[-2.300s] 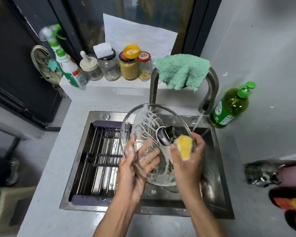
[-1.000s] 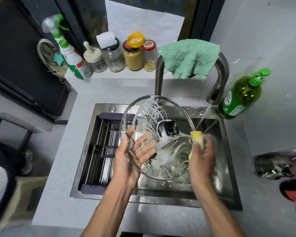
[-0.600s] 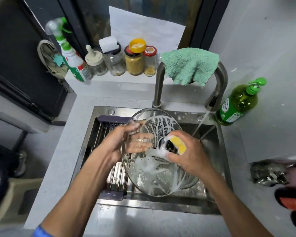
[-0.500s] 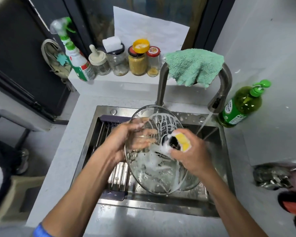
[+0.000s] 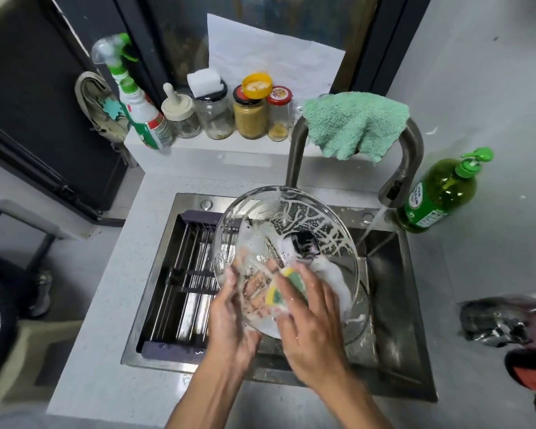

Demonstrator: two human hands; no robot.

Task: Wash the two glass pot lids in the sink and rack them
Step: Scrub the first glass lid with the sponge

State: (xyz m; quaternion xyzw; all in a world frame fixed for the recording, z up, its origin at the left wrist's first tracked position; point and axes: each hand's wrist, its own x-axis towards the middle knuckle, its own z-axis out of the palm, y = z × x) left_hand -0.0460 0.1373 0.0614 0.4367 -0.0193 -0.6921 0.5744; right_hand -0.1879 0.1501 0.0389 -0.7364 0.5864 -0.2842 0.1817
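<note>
I stand at a steel sink (image 5: 393, 305) set in a pale table (image 5: 106, 351), looking down at my two bare hands. A rack (image 5: 183, 283) of metal bars fills the sink's left half. A tap (image 5: 410, 156) arches over the back, a green cloth (image 5: 353, 125) draped on it, and a thin stream of water runs from it into the right half, missing the lid. A bottle (image 5: 440, 193) of green soap stands to the right of the tap.

I hold one glass lid (image 5: 291, 218) tilted above the sink, streaked with white foam, its dark knob (image 5: 304, 244) facing me. My left hand (image 5: 232, 320) supports its lower left edge, fingers spread behind the glass. My right hand (image 5: 310, 323) presses a yellow and green sponge (image 5: 287, 289) flat against the lower glass, fingers curled over it. A second lid seems to lie in the basin below, mostly hidden; I cannot be sure.

The risk, as I judge it: soap makes the glass slick, and my left hand only props it. A hard scrub could slide the lid off my fingers and drop it onto steel or onto the lid below, chipping glass.
</note>
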